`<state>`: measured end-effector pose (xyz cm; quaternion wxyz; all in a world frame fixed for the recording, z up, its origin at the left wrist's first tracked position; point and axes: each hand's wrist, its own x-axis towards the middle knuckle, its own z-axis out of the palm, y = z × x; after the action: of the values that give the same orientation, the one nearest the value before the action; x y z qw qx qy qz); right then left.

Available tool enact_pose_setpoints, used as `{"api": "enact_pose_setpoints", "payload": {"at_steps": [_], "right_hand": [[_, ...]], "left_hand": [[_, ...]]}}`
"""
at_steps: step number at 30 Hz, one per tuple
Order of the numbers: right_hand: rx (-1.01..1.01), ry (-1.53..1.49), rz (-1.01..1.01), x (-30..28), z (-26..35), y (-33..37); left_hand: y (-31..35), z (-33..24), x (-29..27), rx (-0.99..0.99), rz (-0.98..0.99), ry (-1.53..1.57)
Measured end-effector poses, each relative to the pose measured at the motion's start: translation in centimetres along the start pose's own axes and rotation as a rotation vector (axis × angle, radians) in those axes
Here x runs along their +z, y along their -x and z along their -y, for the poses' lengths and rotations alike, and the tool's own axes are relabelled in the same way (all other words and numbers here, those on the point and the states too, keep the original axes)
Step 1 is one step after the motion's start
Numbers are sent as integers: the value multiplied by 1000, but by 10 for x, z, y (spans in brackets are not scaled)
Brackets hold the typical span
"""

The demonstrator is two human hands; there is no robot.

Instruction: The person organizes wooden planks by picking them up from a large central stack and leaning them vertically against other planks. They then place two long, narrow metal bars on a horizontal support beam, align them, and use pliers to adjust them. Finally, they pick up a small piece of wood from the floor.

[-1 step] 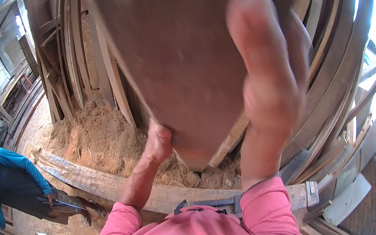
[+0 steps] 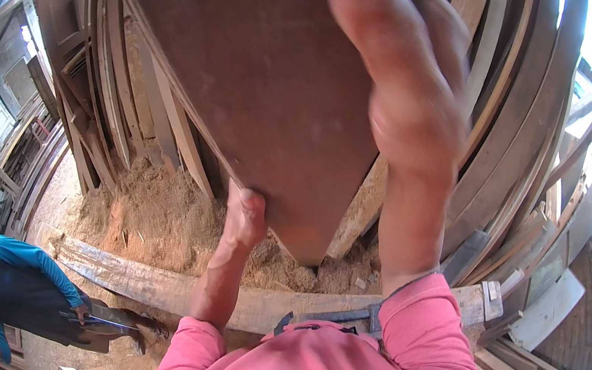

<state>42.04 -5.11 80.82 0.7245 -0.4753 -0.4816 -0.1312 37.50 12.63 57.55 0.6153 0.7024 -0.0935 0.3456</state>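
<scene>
"At the top centre of the frame, what takes up so much room?"

"A wide dark brown board, slanting down to a corner by the sawdust at mid-frame."

"And the hands?"

"Near the centre, the left hand has its grip pinching the board's lower left edge, fingers mostly hidden. The right hand, blurred and right of top centre, clasps the right edge, thumb over the broad face."

"What's around them?"

"Long planks lean at upper right. Below the sawdust, a pale beam runs across the frame. At lower left, a co-worker in blue sleeves holds something thin."
</scene>
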Motion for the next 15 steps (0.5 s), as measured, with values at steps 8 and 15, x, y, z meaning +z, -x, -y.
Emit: {"api": "enact_pose_setpoints", "payload": {"at_steps": [8, 15], "right_hand": [[220, -141, 46, 0, -177, 32], [203, -95, 43, -7, -182, 41]], "left_hand": [[-12, 99, -8, 51, -240, -109], [-13, 100, -5, 0, -258, -87]]}}
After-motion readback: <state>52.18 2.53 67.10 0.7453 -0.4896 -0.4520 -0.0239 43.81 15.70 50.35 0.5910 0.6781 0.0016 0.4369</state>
